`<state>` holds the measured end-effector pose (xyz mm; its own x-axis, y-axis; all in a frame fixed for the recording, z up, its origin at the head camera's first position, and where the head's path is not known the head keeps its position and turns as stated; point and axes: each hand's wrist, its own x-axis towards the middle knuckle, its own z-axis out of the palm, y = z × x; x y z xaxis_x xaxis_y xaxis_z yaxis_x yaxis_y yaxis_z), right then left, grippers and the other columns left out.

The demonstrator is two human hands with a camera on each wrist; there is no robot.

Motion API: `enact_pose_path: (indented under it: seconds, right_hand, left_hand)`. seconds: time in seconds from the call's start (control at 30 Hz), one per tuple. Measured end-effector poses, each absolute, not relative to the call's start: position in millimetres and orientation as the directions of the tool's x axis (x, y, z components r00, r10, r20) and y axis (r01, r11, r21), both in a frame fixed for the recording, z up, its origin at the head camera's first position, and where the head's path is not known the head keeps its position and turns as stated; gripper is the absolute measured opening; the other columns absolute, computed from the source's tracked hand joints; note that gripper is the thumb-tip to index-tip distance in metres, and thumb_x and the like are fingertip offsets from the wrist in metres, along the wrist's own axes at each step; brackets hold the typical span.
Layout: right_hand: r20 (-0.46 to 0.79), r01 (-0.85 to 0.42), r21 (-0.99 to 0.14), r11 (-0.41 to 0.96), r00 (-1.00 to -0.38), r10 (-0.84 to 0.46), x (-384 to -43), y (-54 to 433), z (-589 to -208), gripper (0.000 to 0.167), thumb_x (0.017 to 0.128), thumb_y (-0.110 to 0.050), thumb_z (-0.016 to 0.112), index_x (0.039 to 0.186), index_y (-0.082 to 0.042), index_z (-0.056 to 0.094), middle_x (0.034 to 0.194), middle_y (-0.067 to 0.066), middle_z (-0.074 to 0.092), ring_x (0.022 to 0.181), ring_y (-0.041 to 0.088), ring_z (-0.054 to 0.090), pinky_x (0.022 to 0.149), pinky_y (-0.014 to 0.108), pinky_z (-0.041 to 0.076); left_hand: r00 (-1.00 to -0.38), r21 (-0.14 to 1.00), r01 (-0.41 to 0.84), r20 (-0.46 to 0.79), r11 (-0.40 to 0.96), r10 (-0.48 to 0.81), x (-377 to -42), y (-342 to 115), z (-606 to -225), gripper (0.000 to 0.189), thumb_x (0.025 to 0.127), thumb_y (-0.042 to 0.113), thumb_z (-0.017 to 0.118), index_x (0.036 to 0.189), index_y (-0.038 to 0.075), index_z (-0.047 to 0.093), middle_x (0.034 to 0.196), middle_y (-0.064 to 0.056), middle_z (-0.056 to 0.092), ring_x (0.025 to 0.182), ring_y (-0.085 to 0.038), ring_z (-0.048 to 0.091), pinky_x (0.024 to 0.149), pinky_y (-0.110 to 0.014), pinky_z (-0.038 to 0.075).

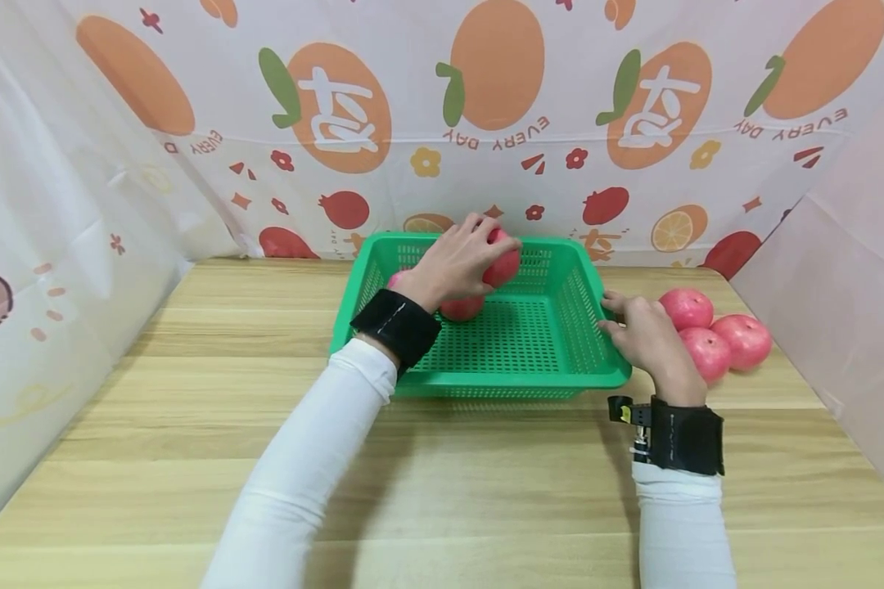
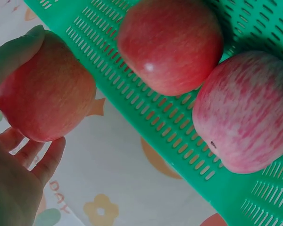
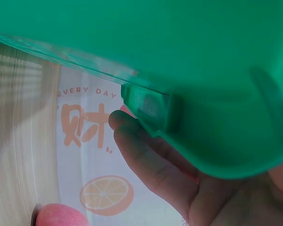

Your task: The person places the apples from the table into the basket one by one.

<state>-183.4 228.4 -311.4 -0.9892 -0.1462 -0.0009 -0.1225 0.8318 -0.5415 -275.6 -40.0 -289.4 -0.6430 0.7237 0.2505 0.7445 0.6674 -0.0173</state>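
Observation:
My left hand (image 1: 457,260) holds a red apple (image 1: 504,267) over the back of the green plastic basket (image 1: 516,380). In the left wrist view the thumb lies on one side of this held apple (image 2: 49,92) and the fingers on the other. Inside the basket are a red apple (image 2: 172,44) and a paler streaked apple (image 2: 247,113), side by side at one end; my left hand partly covers them in the head view. On the basket's right rim, my right hand (image 1: 647,339) grips the edge, its fingers reaching under the rim (image 3: 226,169).
Three apples (image 1: 742,341) sit close together on the wooden table (image 1: 486,483), just right of my right hand. Behind the basket hangs a white curtain (image 1: 412,196) printed with fruit. Similar white sheeting (image 1: 66,245) borders the left side.

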Motion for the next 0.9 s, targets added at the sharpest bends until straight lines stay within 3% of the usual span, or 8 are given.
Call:
enact_pose_path:
  seconds: [0.37,0.9]
  right_hand:
    - [-0.004,-0.119,-0.546,0.829,-0.99,-0.144,-184.1,229.0,-311.5,0.044,0.101,0.0,0.058,0.139,0.017,0.048,0.152,0.029,0.04,0.128,0.05,0.051,0.095,0.056,0.05]
    - [-0.003,-0.119,-0.545,0.83,-0.99,-0.144,-183.6,229.0,-312.0,0.044,0.101,0.0,0.058,0.14,0.017,0.048,0.152,0.027,0.04,0.127,0.049,0.052,0.094,0.055,0.051]
  left_hand:
    - [-0.629,-0.072,0.753,0.213,0.654,0.748,-278.0,-28.2,-296.1,0.066,0.083,0.034,0.086,0.14,0.016,0.056,0.136,-0.017,0.051,0.125,-0.034,0.043,0.096,-0.045,0.05]
    - [-0.673,-0.07,0.728,0.117,0.682,0.73,-283.0,-18.0,-301.1,0.07,0.084,0.036,0.084,0.144,0.017,0.054,0.136,-0.016,0.05,0.123,-0.032,0.044,0.097,-0.042,0.05]
